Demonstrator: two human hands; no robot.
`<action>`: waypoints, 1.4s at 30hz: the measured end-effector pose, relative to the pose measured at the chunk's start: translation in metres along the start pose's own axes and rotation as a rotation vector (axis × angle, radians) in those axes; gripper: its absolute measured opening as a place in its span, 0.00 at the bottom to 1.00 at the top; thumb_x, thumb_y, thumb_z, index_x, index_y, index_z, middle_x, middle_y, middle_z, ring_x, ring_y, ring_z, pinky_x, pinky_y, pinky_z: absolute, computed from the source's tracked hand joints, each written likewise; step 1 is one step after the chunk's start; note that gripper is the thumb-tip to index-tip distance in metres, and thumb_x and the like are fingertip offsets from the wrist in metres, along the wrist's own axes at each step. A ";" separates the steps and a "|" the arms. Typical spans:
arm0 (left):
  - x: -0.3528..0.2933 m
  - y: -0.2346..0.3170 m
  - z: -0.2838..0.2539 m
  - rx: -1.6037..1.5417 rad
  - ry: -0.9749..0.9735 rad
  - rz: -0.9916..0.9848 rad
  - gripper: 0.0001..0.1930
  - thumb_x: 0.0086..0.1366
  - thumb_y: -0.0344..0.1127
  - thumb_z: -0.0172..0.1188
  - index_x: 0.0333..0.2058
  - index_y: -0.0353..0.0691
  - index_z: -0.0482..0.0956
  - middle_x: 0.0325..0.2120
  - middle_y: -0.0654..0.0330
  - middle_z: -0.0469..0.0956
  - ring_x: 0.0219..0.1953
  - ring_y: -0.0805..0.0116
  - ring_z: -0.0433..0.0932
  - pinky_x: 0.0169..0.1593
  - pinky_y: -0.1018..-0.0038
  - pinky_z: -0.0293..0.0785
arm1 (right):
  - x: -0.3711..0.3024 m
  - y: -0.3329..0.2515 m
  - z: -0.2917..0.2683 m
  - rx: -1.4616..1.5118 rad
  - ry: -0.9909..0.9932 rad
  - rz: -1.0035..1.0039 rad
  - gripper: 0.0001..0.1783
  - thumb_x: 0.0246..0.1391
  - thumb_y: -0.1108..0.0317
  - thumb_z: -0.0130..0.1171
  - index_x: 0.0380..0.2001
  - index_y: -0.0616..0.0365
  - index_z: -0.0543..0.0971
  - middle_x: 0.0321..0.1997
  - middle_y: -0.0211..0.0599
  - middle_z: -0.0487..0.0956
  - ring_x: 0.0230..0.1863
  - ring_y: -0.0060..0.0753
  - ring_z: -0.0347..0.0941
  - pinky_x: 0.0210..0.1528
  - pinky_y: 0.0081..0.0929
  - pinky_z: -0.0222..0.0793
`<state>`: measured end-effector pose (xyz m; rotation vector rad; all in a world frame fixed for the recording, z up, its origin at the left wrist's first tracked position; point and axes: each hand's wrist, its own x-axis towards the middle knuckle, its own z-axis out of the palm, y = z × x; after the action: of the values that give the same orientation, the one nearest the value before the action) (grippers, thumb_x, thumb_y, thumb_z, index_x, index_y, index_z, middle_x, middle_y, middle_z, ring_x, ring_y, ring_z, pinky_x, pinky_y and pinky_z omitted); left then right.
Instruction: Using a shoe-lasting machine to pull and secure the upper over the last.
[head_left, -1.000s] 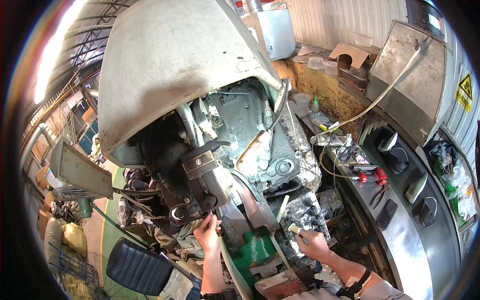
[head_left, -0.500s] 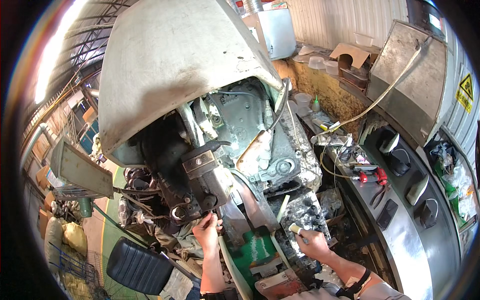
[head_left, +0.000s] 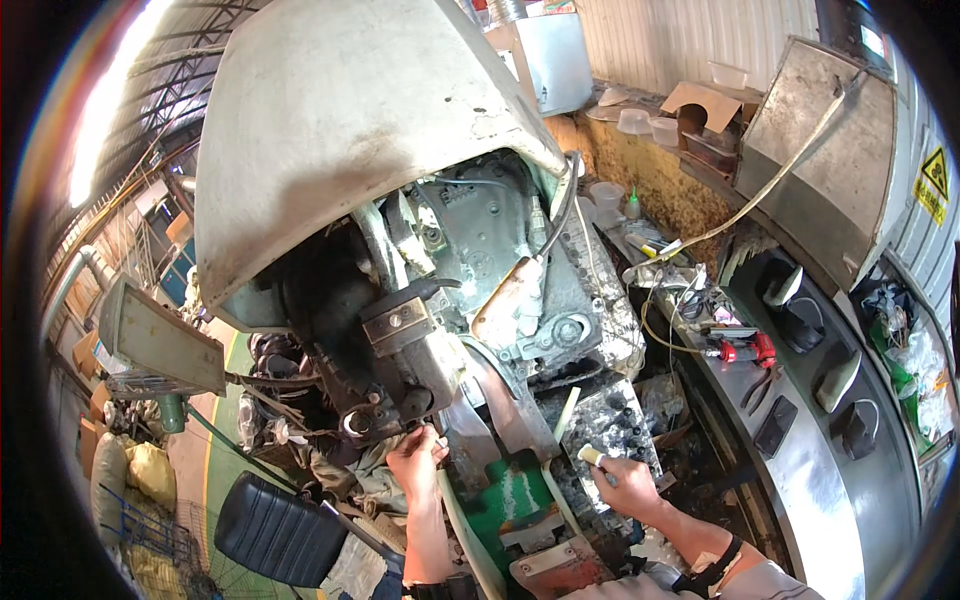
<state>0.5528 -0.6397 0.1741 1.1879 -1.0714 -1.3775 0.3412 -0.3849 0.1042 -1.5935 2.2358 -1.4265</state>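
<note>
My left hand (head_left: 417, 462) is raised to the lower edge of the machine head, just below a dark metal block (head_left: 400, 385). Its fingers are pinched together; whatever lies between them is too small to make out. To the right, my right hand (head_left: 628, 488) is closed around a short cream-tipped brush (head_left: 591, 456), its pale end pointing up and left. That hand is over the grimy, spotted side plate (head_left: 610, 420) of the machine. Between the hands lie a green panel (head_left: 515, 495) and curved metal guides (head_left: 505, 400). A thin pale stick (head_left: 567, 413) stands above the brush.
A large off-white hood (head_left: 370, 130) overhangs the machine. On the right, a metal bench (head_left: 800, 500) carries a red tool (head_left: 745, 349), pliers (head_left: 763, 388) and dark shoe uppers (head_left: 859, 428). A black padded seat (head_left: 271, 530) and a lamp housing (head_left: 160, 335) stand at the left.
The view has shifted very slightly. Both hands keep nearly the same place and grip, the right one still holding the brush.
</note>
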 end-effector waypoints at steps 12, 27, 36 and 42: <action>0.000 0.004 -0.007 0.261 0.040 0.167 0.10 0.63 0.29 0.68 0.41 0.29 0.85 0.27 0.60 0.83 0.25 0.75 0.79 0.29 0.79 0.76 | 0.001 -0.001 -0.001 0.018 -0.006 0.002 0.06 0.54 0.70 0.62 0.27 0.60 0.77 0.22 0.44 0.77 0.22 0.49 0.76 0.24 0.39 0.71; -0.008 0.000 -0.004 0.561 0.115 0.518 0.11 0.62 0.32 0.67 0.39 0.30 0.85 0.28 0.47 0.85 0.27 0.63 0.83 0.36 0.71 0.75 | -0.002 0.002 0.000 0.011 -0.027 0.012 0.05 0.54 0.69 0.62 0.31 0.60 0.80 0.25 0.44 0.80 0.25 0.49 0.78 0.27 0.39 0.74; -0.021 -0.007 -0.015 0.884 0.053 0.830 0.08 0.65 0.32 0.60 0.36 0.34 0.84 0.25 0.44 0.80 0.27 0.42 0.78 0.31 0.58 0.72 | 0.001 0.000 0.001 0.023 0.010 -0.010 0.04 0.54 0.70 0.62 0.30 0.60 0.79 0.24 0.44 0.79 0.23 0.48 0.77 0.25 0.38 0.73; -0.020 -0.006 -0.018 1.000 0.077 0.802 0.08 0.67 0.32 0.57 0.36 0.35 0.82 0.28 0.45 0.80 0.32 0.40 0.79 0.35 0.55 0.72 | 0.001 -0.001 0.000 0.054 0.008 -0.005 0.05 0.53 0.71 0.63 0.30 0.61 0.79 0.22 0.44 0.78 0.22 0.49 0.76 0.24 0.38 0.71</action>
<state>0.5707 -0.6194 0.1679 1.2102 -1.9882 -0.1195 0.3414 -0.3859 0.1048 -1.5810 2.1794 -1.4834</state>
